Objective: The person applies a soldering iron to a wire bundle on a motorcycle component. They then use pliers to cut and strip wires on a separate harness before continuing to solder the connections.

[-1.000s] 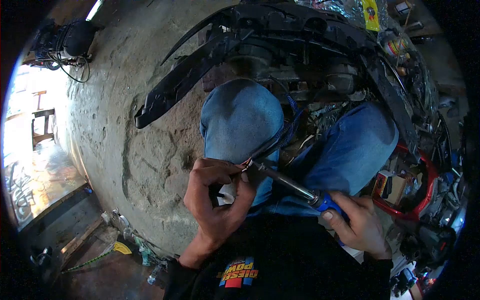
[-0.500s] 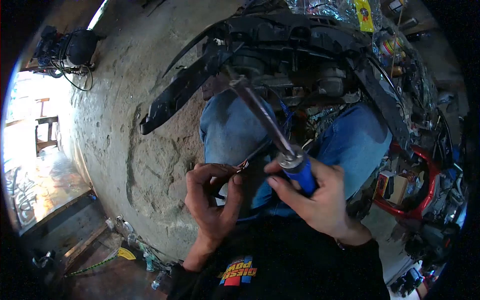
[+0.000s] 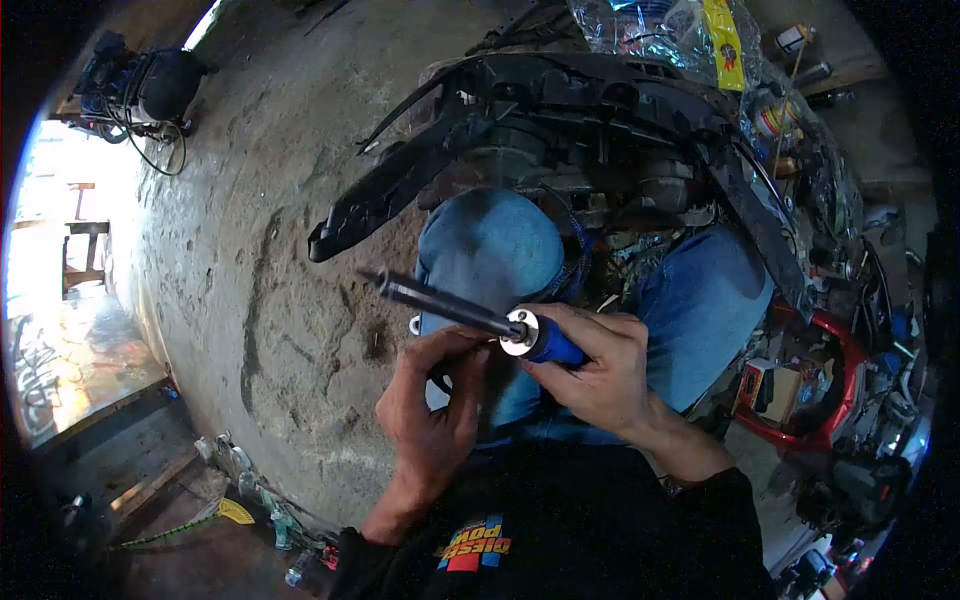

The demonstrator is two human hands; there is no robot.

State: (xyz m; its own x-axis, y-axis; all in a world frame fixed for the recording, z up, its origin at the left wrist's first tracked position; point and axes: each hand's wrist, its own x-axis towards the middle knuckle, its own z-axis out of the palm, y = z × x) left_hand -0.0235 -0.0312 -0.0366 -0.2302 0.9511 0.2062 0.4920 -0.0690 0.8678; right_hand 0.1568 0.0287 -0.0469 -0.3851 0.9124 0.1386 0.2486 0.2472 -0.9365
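My right hand (image 3: 605, 370) is closed around the blue handle of a soldering iron (image 3: 450, 307). The iron's dark metal shaft points left and slightly up, passing just above the fingertips of my left hand (image 3: 425, 405). That left hand is closed in a pinch, thumb against fingers, on thin wires. The wires' ends are largely covered by the iron and fingers in the current view. Beneath both hands are my knees in blue jeans (image 3: 490, 240). A small patch of something white shows inside the curl of my left hand; I cannot make out what it is.
A black curved vehicle part (image 3: 560, 90) arches in front of my knees, one arm reaching left over the rough concrete floor (image 3: 300, 320). To the right lies a red plastic frame (image 3: 850, 375). Clear plastic packaging with a yellow label (image 3: 724, 45) is at top right; a compressor-like machine (image 3: 165, 95) stands far left.
The soldering iron has swung from pointing up-left to pointing nearly left, its shaft now over my left fingertips. My right hand has moved up and closer to the left. The view has shifted slightly.
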